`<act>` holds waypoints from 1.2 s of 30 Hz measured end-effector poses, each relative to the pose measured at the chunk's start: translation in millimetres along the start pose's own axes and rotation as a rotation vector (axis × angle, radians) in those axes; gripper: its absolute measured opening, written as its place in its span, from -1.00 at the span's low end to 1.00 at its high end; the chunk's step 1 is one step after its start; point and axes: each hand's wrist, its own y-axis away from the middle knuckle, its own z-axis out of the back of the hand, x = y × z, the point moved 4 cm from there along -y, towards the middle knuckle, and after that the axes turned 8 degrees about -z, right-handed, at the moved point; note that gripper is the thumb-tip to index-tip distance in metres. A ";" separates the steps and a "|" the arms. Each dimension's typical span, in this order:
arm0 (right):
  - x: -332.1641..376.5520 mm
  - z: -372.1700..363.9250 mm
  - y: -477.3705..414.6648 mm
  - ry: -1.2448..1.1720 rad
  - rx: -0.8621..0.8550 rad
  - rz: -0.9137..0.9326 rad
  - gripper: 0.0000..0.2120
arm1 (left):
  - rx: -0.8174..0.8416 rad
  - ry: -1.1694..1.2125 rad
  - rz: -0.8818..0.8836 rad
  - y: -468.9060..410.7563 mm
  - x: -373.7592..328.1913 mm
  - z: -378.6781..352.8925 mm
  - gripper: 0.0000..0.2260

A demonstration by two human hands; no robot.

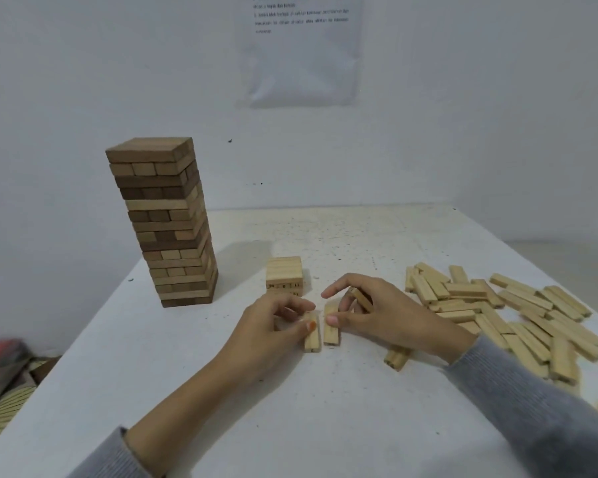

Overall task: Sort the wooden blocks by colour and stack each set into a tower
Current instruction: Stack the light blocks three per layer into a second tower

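Observation:
A tall tower of brown blocks stands at the table's left. A short stack of light blocks sits mid-table, just beyond my hands. My left hand pinches a light block lying on the table. Beside it lies a second light block, which my right hand touches with its thumb. That right hand's curled fingers grip another block, and more block ends stick out under its palm. A heap of loose light blocks lies at the right.
The white table ends at a left edge near the brown tower and a back edge by the wall. A printed sheet hangs on the wall. Red and striped things lie on the floor at the left.

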 end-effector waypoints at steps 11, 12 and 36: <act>-5.4 5.7 10.5 -0.485 0.015 -0.135 -0.80 | 0.273 -0.067 -0.089 2.6 -5.6 6.7 -0.50; -6.7 6.8 10.6 -0.493 -0.014 -0.134 -0.83 | 0.250 -0.059 -0.102 2.1 -5.4 6.6 -0.51; -8.8 8.2 12.0 -0.011 0.046 0.093 -0.33 | 0.066 -0.013 -0.233 2.2 -4.7 -2.1 -0.50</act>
